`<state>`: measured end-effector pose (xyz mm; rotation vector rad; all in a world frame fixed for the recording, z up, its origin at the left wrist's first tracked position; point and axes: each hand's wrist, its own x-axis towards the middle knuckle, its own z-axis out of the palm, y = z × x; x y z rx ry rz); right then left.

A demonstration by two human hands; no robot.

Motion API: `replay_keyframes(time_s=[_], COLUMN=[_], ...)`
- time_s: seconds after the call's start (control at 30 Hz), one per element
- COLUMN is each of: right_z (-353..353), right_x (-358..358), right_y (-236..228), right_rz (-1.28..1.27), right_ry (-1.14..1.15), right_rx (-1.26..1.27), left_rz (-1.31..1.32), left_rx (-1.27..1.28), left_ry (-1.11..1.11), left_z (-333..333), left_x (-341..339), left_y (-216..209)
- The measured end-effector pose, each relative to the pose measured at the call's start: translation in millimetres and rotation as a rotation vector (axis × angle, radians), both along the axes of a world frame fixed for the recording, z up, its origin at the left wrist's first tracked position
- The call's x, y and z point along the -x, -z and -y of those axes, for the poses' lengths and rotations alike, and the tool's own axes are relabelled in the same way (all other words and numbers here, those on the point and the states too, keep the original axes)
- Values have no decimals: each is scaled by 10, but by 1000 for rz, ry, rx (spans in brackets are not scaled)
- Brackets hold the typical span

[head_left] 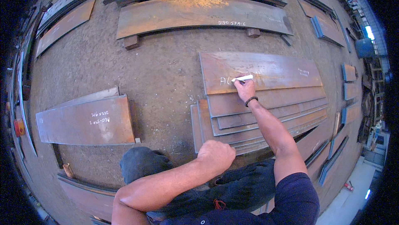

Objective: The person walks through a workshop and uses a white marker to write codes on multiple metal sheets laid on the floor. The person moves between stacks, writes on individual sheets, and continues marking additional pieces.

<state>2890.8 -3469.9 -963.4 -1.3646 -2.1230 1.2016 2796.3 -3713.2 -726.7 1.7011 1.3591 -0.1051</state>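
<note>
My right hand (245, 88) reaches forward and grips a white marker stick (243, 77), its tip touching the top rusty steel plate (274, 69) of a stack, where white characters are being written. A dark bead bracelet sits on that wrist. My left hand (216, 155) is closed in a fist and rests on my bent knee, close to the near edge of the plate stack (266, 119). Nothing is seen in the left hand.
More rusty steel plates lie around on the dirt floor: one with white writing at left (87, 122), long curved plates at the back (199, 13), blue-edged plates at right (326, 27). Wooden blocks (131, 42) prop the far plate. A lighter concrete floor lies at bottom right.
</note>
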Motion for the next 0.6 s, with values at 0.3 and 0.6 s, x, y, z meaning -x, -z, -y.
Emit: replay_keyframes(time_s=[0.3, 0.6], right_z=[-22, -159], right_x=[-18, -12], right_y=[15, -63], right_rz=[-98, -101], right_ry=[42, -26], right_rx=[-15, -184], left_rz=[-6, -5], left_rx=[27, 35], left_ry=[11, 16], left_z=[-14, -20], left_x=[-11, -8], left_y=[12, 38])
